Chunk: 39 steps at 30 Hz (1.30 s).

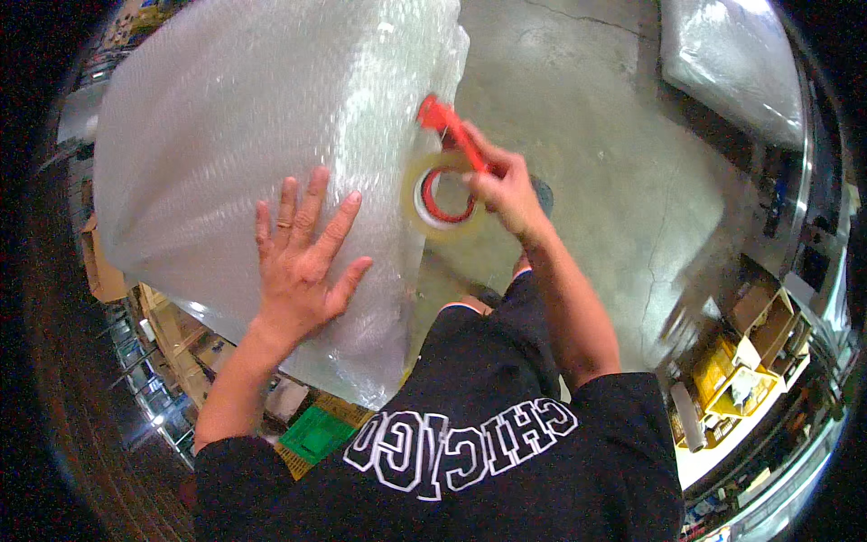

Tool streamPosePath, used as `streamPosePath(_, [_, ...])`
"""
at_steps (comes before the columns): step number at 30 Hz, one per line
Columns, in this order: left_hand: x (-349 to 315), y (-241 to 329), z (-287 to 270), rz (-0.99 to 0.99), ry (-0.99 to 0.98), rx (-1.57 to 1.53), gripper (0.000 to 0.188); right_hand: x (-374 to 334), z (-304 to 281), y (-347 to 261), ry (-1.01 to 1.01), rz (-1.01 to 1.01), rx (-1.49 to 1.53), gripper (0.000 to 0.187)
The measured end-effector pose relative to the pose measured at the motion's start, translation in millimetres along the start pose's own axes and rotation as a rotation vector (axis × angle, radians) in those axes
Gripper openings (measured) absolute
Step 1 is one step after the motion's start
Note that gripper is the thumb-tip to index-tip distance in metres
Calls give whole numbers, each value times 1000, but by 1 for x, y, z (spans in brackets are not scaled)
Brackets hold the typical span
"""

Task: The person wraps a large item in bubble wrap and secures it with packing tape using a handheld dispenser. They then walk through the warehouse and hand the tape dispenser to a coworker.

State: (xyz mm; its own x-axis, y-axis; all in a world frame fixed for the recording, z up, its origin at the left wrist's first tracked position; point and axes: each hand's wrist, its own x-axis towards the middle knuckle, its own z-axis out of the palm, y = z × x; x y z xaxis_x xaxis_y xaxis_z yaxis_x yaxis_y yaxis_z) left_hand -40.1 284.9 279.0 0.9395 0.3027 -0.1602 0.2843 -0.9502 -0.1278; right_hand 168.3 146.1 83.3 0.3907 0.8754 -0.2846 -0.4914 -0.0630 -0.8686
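A large bundle covered in clear bubble wrap [226, 117] fills the left and upper part of the head view. Spread flat on its near surface is my left hand [307, 248], fingers apart, with a ring on one finger. My right hand [506, 185] grips a red tape dispenser [462, 135] by its handle, just off the bundle's right edge. A roll of clear tape [417, 217] sits on the dispenser's red hub, below its red head. The head is close to the wrap; whether it touches, I cannot tell.
Grey concrete floor [578, 99] lies to the right of the bundle. Another plastic-wrapped bundle [736, 68] stands at the far right. Yellow bins [722, 370] and cardboard boxes [763, 312] are at the lower right. A green item [316, 435] and cardboard lie near my left elbow.
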Motion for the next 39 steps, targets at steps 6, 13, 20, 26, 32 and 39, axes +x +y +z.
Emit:
streamPosePath(6, [-16,-14,25,41,204,-63,58,-161,89,118,-178,-7,-44,81])
streamPosePath(13, [0,-28,46,130,314,32,55,-225,126,153,-289,123,19,81])
streamPosePath(20, [-19,7,25,107,135,231,53,-232,134,163,-218,77,2,79])
streamPosePath(26, [-126,61,89,613,-399,535,52,-255,124,156,-280,85,-10,80])
streamPosePath(32, [-128,69,85,649,-533,598,58,-288,117,170,-539,209,-313,79])
streamPosePath(39, [-166,75,113,824,-705,602,64,-225,171,59,-1283,471,-1324,59])
